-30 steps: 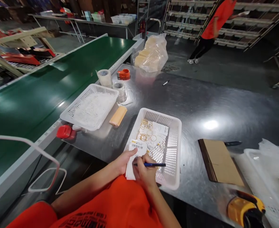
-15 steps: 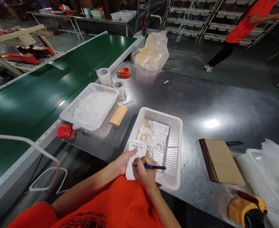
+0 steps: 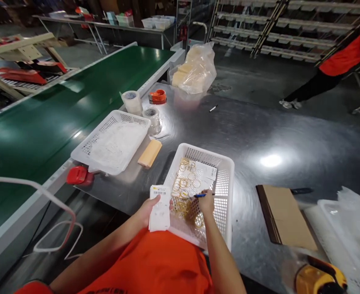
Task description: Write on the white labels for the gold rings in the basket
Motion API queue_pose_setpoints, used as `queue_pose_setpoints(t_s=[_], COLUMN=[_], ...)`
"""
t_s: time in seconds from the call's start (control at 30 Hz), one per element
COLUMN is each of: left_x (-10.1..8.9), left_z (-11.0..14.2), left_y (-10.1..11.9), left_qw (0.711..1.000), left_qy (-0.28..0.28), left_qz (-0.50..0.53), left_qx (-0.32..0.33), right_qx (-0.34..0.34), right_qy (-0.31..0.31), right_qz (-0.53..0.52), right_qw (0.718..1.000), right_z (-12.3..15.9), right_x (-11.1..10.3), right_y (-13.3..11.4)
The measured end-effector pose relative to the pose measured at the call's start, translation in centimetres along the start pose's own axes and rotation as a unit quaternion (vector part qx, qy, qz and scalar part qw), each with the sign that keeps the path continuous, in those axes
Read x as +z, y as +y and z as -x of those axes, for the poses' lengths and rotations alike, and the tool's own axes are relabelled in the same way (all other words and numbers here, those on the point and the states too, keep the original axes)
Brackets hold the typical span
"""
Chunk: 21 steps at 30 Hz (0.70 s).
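My left hand [image 3: 145,211] is closed on a stack of white paper slips [image 3: 160,214], the top one printed with a barcode, its thumb on the face. A blue pen [image 3: 200,195] is in my right hand [image 3: 207,203], which reaches down into a white perforated basket [image 3: 230,183]. Gold-coloured rings in clear bags [image 3: 184,185] lie in the basket, along with white printed slips [image 3: 204,171]. Whether my right fingertips touch anything there besides the pen cannot be made out.
Left of the basket are a tan folded bundle [image 3: 150,153], a shallow white tray [image 3: 112,143], tape rolls [image 3: 152,118] and a red tape dispenser [image 3: 79,175]. Cardboard sheets [image 3: 285,216] and a yellow-black tool [image 3: 316,277] lie right. A green conveyor [image 3: 106,81] runs alongside. A person [image 3: 336,65] walks behind.
My right hand has moved off the slips, rightward into the basket, still with the pen. The slips in my left hand have shifted left. The person behind has moved right.
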<state>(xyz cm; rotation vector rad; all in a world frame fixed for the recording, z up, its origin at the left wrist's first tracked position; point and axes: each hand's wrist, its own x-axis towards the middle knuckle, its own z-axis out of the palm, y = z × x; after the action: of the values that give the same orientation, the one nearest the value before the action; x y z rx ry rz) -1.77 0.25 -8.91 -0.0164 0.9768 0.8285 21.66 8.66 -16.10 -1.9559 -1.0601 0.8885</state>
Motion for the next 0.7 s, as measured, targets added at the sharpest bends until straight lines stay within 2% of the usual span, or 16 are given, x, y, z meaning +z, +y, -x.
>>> queue_pose_setpoints(t_s=[0.13,0.23,0.4,0.57,0.63,0.7], left_x=[0.0,0.1,0.5,0.9,1.3,1.9], left_z=[-0.1,0.0,0.1,0.3,0.5,0.8], left_y=[-0.1,-0.1,0.1,0.1,0.1,0.3], left_qw=[0.999,0.999,1.000,0.999,0.998,0.998], left_qy=[0.022,0.025,0.022,0.047,0.043,0.035], left_qz=[0.022,0.026,-0.006,-0.009,-0.010,-0.016], left_qx=[0.007,0.014,-0.007,0.018,0.036,0.057], right_qx=[-0.029,-0.056,-0.073,-0.092,-0.122,-0.182], right_qy=[0.044,0.049,0.033,0.012,0.005,-0.023], right_qz=[-0.047,-0.078,-0.104,-0.108,-0.081,-0.031], right_qw=[0.998,0.994,0.991,0.990,0.989,0.983], right_z=[0.6,1.1,1.5,2.5,3.0,3.5], right_x=[2.2,2.0,-1.4,-4.8,-6.1,-7.4], right_y=[-0.4,-1.4,-2.4,-3.7,-4.6,-5.5])
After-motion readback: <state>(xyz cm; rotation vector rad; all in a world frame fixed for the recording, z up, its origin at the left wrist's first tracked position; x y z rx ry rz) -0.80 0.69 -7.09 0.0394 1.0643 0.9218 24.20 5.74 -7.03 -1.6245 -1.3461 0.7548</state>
